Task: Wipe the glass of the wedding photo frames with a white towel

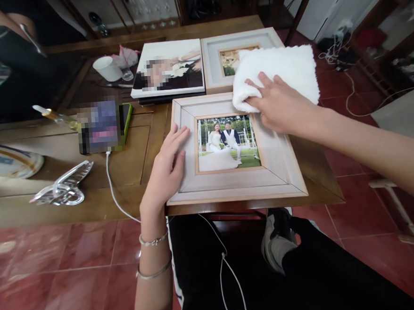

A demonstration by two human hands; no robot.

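A pale wooden picture frame [275, 169] with a wedding photo lies flat at the near edge of a low wooden table [129, 155]. My left hand [167, 169] rests flat on the frame's left border, fingers stretched out. My right hand [281, 105] presses down on a white fluffy cloth [286, 69] at the frame's upper right corner, fingers spread over the cloth. The cloth also drapes over a second pale frame [214, 60] lying behind the first.
A white photo album [169, 68] lies left of the second frame. A white cup [107, 67], a phone with a white cable [111, 180], a silver swan ornament [65, 186] and a plate [9, 161] sit on the table's left. The floor is red tile [59, 269].
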